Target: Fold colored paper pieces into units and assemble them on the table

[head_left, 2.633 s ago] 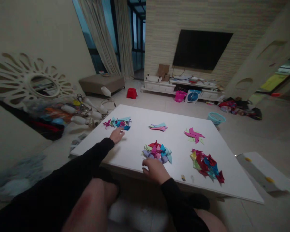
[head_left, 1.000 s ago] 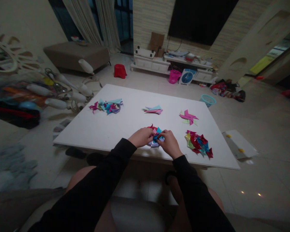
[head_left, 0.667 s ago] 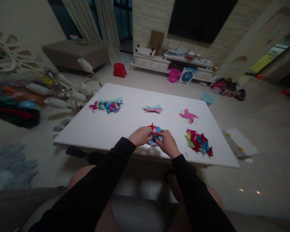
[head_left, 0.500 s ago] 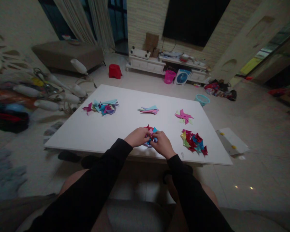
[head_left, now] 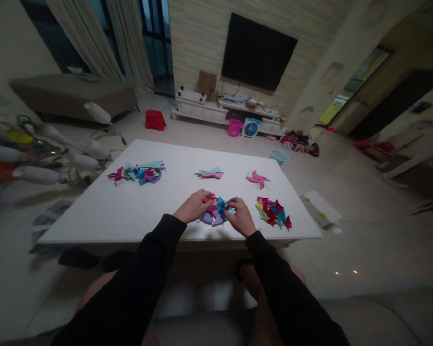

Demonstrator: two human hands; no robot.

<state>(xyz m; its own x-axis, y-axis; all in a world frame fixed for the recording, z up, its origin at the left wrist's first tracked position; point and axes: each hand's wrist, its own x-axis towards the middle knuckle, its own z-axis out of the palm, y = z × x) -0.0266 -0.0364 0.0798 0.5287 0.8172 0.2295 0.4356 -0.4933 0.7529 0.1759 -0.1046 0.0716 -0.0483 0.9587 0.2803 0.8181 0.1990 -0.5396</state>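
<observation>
Both hands meet over a small pile of coloured folded paper pieces (head_left: 212, 215) near the front edge of a white table (head_left: 130, 211). My left hand (head_left: 194, 206) rests on the pile's left side with fingers curled onto the paper. My right hand (head_left: 240, 217) pinches a blue folded paper piece (head_left: 222, 207) that stands up from the pile. Black sleeves cover both arms.
More paper lies on the table: a blue-magenta heap (head_left: 139, 172) at far left, a flat stack (head_left: 209, 173) in the middle, a pink cross shape (head_left: 257, 179) and a red-blue heap (head_left: 273, 212) at right. A fallen lamp fixture (head_left: 54, 158) lies on the floor to the left.
My left hand came back from the far-left heap to the near pile, where both hands joined. The blue piece now stands clearer between them. The camera view tilted up and shifted.
</observation>
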